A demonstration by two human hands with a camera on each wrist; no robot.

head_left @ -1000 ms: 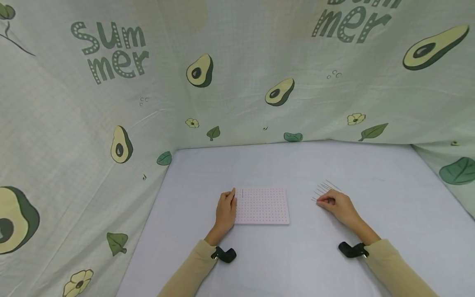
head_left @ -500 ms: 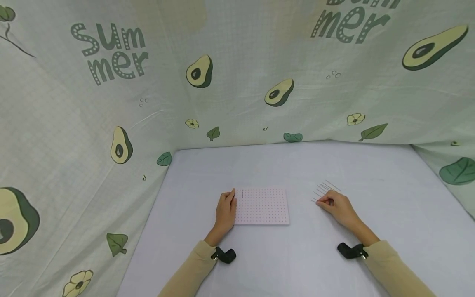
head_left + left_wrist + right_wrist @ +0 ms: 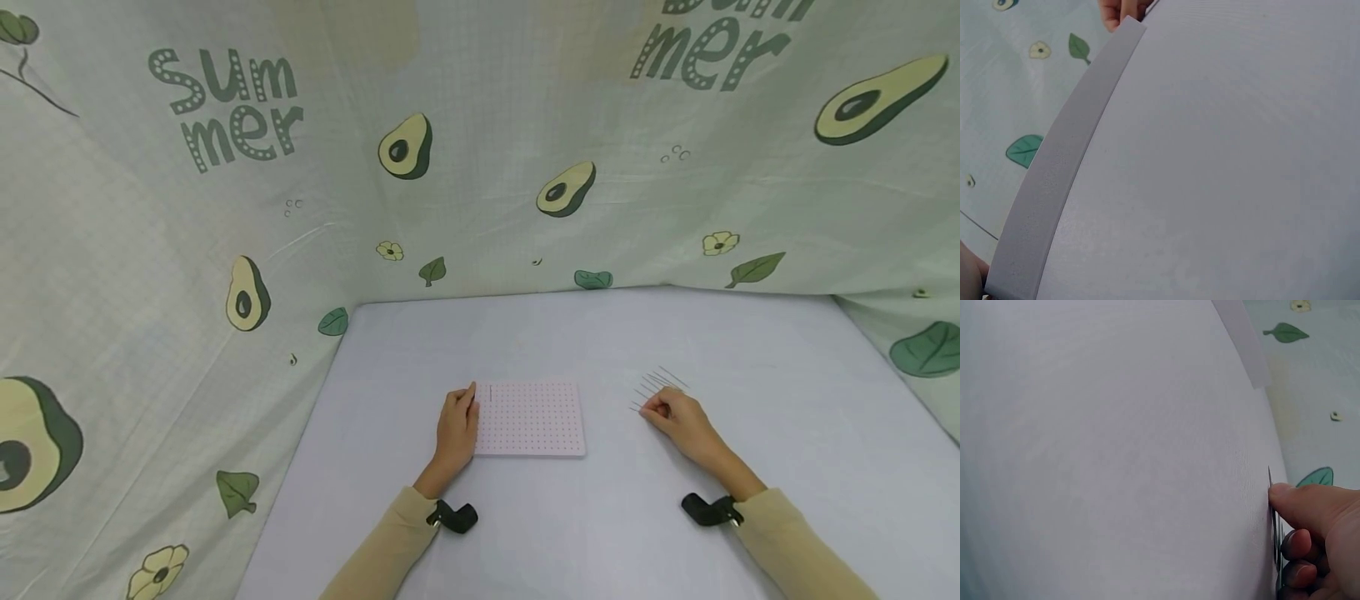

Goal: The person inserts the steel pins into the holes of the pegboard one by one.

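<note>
My left hand [image 3: 456,423] holds the left side of a pale pink pegboard [image 3: 528,419] dotted with rows of small holes. A short dark rod [image 3: 491,393] shows near the board's upper left corner; whether it stands in a hole is too small to tell. To the right, my right hand [image 3: 684,425] reaches down to several thin dark rods [image 3: 654,380] lying side by side. In the right wrist view, thumb and curled fingers are at a needle-thin rod [image 3: 1270,477]. The left wrist view shows the board's side wall [image 3: 1063,156], with only a bit of the left hand [image 3: 971,275].
A white table [image 3: 570,525] carries everything. A cloth printed with avocados [image 3: 480,225] hangs behind it and along both sides. Each wrist wears a black camera mount [image 3: 456,517].
Both hands stay almost in place. The right fingertips make only a slight shift at the rods; the board and its rod stay put.
</note>
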